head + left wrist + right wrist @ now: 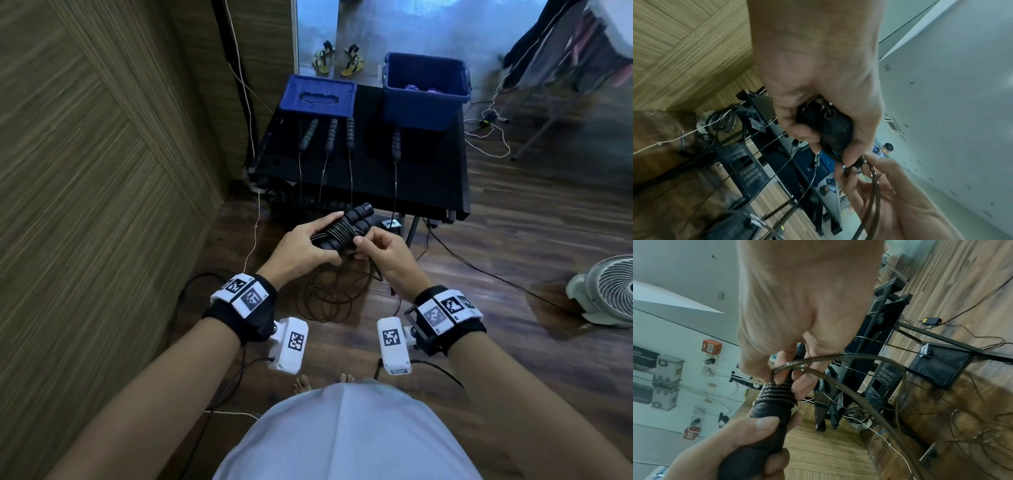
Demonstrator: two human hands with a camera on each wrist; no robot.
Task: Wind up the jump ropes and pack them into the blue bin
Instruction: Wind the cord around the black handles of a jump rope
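Note:
My left hand (pixel 310 248) grips the two black foam handles (pixel 356 219) of a jump rope, held side by side in front of the table. Several turns of thin dark cord (pixel 340 230) are wound round the handles (pixel 768 412). My right hand (pixel 373 251) pinches the cord (pixel 838 356) right beside the winding; the rest of the cord (pixel 329 291) hangs in loose loops to the floor. The open blue bin (pixel 424 85) stands at the table's far right with purple things inside. In the left wrist view my left hand (pixel 818 129) wraps the handle ends (pixel 828 128).
Several more jump rope handles (pixel 330 133) lie on the black table (pixel 428 185), their cords hanging over the front edge. A blue lid (pixel 317 97) lies at the back left. A wooden wall stands to the left, a white fan (pixel 606 291) on the floor right, cables around.

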